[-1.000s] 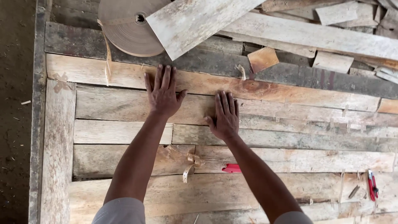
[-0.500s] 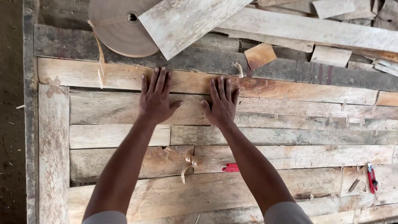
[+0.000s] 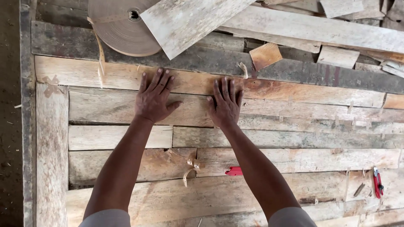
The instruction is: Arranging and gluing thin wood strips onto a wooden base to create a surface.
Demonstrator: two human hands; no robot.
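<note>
My left hand (image 3: 154, 98) lies flat, fingers spread, on thin wooden veneer strips (image 3: 126, 109) laid side by side on a work surface. My right hand (image 3: 226, 105) presses flat on the same strips just to its right, palm down. Both hands straddle the seam between the top pale strip (image 3: 294, 90) and the one below it. Neither hand holds anything. A big roll of brown paper tape (image 3: 122, 27) sits beyond my left hand, with a loose tail (image 3: 100, 54) hanging onto the strips.
Loose boards and offcuts (image 3: 269, 25) pile at the back. A small wood offcut (image 3: 265, 56) lies near the top strip. A red object (image 3: 234, 171) shows beside my right forearm, a red cutter (image 3: 377, 183) at the right. Curled tape scraps (image 3: 191, 167) lie between my arms.
Both hands have slid a little further away across the strips and drawn level; the right hand moved up toward the top strip. The view shifted slightly.
</note>
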